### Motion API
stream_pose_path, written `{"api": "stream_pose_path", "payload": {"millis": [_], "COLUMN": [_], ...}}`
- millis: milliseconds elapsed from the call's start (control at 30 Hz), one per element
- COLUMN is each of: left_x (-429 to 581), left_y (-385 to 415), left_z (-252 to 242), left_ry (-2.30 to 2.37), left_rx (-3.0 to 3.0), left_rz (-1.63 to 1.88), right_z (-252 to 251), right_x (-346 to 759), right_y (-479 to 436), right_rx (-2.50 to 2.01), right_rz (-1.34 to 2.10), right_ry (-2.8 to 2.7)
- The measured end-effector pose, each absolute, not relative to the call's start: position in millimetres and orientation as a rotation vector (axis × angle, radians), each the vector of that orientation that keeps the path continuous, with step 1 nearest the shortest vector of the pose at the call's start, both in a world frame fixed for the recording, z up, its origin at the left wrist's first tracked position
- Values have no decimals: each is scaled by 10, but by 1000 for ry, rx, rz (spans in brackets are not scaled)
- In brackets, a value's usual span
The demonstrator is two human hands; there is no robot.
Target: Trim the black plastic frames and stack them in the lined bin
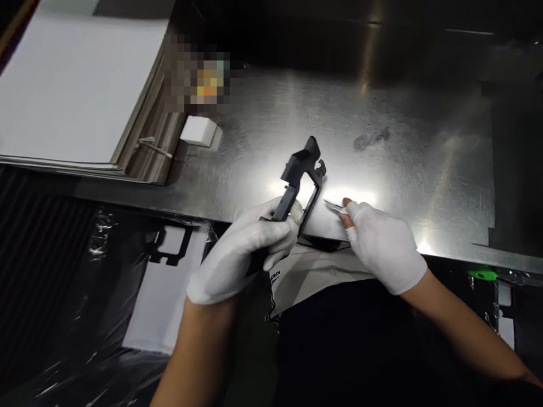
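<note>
A black plastic frame part (289, 199) is held up and tilted over the front edge of the metal table (263, 118). My left hand (250, 246), in a white glove, is closed around its lower end. In my right hand (384, 243), also gloved but with the thumb and a fingertip bare, is a small knife (334, 207). Its blade points left toward the black part, with a gap between them. The knife's handle is hidden inside the fingers.
A stack of white sheets and cardboard (80, 85) stands at the upper left, beside a small white block (198, 130). Below the table's edge, another black frame (172, 246) lies on plastic wrap at left, and a green object (483, 275) is at right.
</note>
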State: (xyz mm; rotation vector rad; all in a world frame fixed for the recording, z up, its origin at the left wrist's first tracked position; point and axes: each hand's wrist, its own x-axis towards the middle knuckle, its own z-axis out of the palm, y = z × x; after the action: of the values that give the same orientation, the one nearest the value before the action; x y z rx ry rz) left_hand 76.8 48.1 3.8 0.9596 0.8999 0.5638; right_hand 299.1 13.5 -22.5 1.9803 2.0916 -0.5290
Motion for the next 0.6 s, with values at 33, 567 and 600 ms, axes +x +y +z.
{"api": "stream_pose_path", "payload": {"millis": [33,567,600], "left_x": [731,488,496], "left_y": [455,64,47], "left_z": [30,-230,-256], "left_ry": [881,219,199], "left_rx": [921,333,310], "left_rz": [638,994,1001], "right_z": [-242,-352,-399], "right_x": [3032,2560,2501], "right_y": [133,92,83], "right_rx": [2040,2011,1927], "right_rz": [-520,-2619,-2820], "right_ry": [2073,2069,1959]}}
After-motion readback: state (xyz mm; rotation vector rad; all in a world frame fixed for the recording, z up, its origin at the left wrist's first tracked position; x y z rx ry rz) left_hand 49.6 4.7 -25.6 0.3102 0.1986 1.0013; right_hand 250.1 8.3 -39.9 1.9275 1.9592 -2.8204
